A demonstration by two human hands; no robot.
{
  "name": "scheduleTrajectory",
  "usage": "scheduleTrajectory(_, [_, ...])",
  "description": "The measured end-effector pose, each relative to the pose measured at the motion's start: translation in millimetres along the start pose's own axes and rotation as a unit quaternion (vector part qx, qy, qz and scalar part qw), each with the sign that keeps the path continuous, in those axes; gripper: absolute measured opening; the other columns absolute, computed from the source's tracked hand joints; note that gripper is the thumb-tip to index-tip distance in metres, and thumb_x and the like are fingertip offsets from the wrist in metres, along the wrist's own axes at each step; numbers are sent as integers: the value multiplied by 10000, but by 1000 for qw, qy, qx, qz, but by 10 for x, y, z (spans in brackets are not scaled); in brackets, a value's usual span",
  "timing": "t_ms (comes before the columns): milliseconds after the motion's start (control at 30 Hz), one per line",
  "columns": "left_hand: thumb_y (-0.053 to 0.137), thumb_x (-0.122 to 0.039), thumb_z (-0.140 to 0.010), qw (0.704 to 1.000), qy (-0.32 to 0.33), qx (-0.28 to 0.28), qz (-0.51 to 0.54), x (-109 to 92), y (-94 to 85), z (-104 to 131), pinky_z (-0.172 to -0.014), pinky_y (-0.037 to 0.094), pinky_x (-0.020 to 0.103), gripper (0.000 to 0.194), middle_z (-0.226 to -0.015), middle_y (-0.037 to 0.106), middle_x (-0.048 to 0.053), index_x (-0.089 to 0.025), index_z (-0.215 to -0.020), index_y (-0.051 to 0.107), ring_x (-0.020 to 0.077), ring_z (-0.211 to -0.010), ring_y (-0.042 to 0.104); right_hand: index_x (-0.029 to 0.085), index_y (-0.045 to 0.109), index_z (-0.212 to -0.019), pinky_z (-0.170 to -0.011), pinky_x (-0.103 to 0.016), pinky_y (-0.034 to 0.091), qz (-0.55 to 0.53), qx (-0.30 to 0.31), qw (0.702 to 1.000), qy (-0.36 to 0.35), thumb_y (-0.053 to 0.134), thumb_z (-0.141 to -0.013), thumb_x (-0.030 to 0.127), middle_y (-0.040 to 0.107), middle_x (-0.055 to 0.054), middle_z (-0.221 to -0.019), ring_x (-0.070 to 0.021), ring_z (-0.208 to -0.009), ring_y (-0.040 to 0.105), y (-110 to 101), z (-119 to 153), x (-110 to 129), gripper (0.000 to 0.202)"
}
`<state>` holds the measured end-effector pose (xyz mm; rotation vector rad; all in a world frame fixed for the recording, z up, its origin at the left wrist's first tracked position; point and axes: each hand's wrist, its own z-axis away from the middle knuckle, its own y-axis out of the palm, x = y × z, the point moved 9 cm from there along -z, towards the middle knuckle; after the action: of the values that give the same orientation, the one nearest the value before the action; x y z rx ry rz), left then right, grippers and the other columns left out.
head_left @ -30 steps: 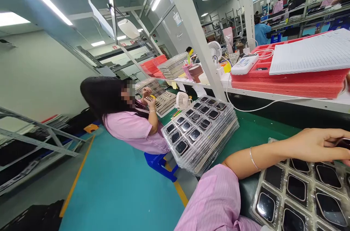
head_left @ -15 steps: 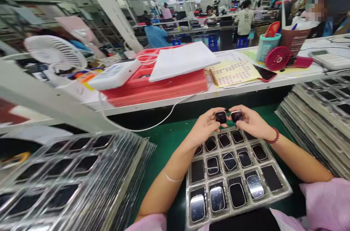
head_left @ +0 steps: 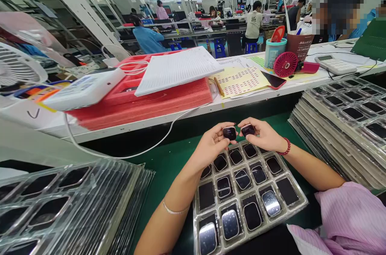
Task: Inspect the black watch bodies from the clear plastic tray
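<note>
My left hand (head_left: 213, 142) grips a dark square watch (head_left: 229, 133) between thumb and fingers; faint marks show on its screen. Another dark watch (head_left: 248, 130) is pinched in my right hand (head_left: 263, 134), close beside the first. Both are held just above the far edge of a clear plastic tray (head_left: 238, 202). Several watches lie face up in its compartments, some dark and some shiny, such as the one at the front (head_left: 230, 224). Two compartments in the middle row show only a dark bottom.
Tall stacks of filled trays stand left (head_left: 120, 206) and right (head_left: 331, 126). Behind, a white shelf (head_left: 253, 96) holds a red foam stack (head_left: 181, 98), papers, a phone, a cup and a small fan. A white cable (head_left: 144, 153) hangs down. People sit beyond.
The whole view has shifted, so the hands, tray and shelf appear farther left. Both hands still hold their watches, and the left watch's screen now shows small bluish marks.
</note>
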<state>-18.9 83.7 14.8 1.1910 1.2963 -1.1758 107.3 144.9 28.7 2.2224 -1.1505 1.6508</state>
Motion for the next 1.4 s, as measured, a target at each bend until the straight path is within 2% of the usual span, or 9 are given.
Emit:
scheduleTrajectory(200, [671,-234,-766,1000,-7,3,-12,-12,19,6,-587,494,217,455,-1052,729,106,-144,-1202,576,179,-808,712,181,586,-1142,-730,-290,530,3,4,1000,16,547,-773,105,708,-49,-951,-182,-847,673,-10,5,-26,379])
scheduleTrajectory(333, [701,-313,-785,1000,0,-4,-20,-37,9,3,-584,498,228,445,-1019,736,105,-141,-1180,593,184,-783,710,169,587,-1130,-761,-302,532,-16,8,1000,10,578,-803,146,703,-53,-950,-182,-864,672,-5,-5,-3,328])
scheduleTrajectory(500, [670,-402,-824,999,2,-25,-33,-31,-41,6,-536,469,221,366,-914,746,95,-132,-1069,639,161,-667,693,148,611,-1063,-589,-238,498,-70,5,997,28,543,-886,236,676,-45,-847,-155,-751,650,-2,-14,-29,210])
scheduleTrajectory(700, [708,-285,-760,999,0,-10,-31,-59,-6,21,-562,489,214,417,-1002,735,93,-152,-1141,606,185,-785,709,144,586,-1119,-757,-287,526,-39,12,999,-3,576,-797,150,692,-55,-933,-167,-855,668,-1,-7,36,323])
scheduleTrajectory(900, [718,-378,-792,999,1,-15,-38,-56,-19,17,-540,485,228,402,-969,741,104,-152,-1113,631,200,-749,713,156,586,-1130,-683,-268,518,-19,14,1000,6,592,-785,167,696,-57,-946,-174,-836,667,-1,-7,16,345])
scheduleTrajectory(1067, [733,-403,-782,999,4,-18,-51,-72,-27,16,-540,485,227,416,-957,742,95,-162,-1107,637,200,-746,710,139,617,-1019,-749,-301,523,-12,-19,1000,-17,585,-815,181,689,-49,-861,-175,-799,674,-42,-16,20,211])
scheduleTrajectory(1400, [733,-387,-779,998,8,-17,-54,-88,-29,23,-546,487,226,426,-968,741,92,-157,-1122,629,193,-749,707,148,595,-1086,-708,-255,519,-13,1,1000,3,568,-764,138,692,-46,-918,-169,-850,674,-18,-26,25,324])
